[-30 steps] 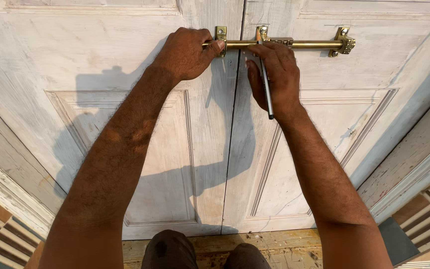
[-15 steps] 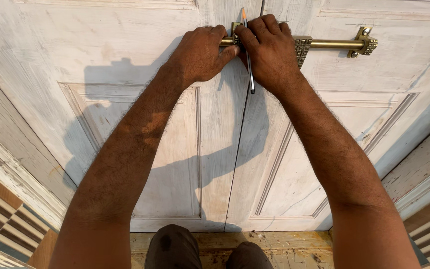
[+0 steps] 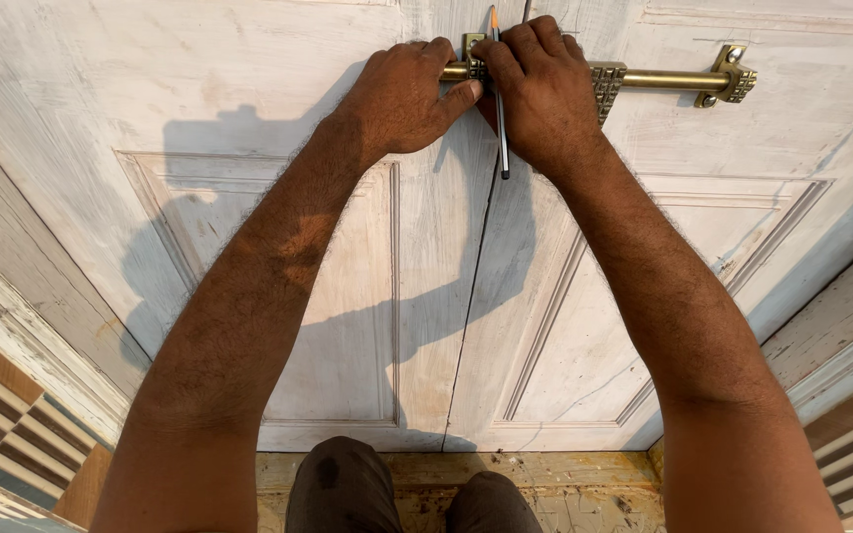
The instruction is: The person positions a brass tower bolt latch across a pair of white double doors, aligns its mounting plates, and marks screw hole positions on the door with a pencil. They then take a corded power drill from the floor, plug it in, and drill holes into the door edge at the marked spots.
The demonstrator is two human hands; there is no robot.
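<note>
Both hands grip the brass door bolt (image 3: 644, 79): left hand (image 3: 402, 94) clamped on it, right hand (image 3: 540, 89) also pinching a pencil (image 3: 501, 118).

Both hands crowd the middle of the brass bolt (image 3: 659, 79), the left hand (image 3: 402, 99) and the right hand (image 3: 545, 94) touching, a pencil (image 3: 499, 99) between them. The bolt's right end bracket (image 3: 733, 74) sticks out. The lower door panels (image 3: 348, 296) lie open between the forearms.
</note>
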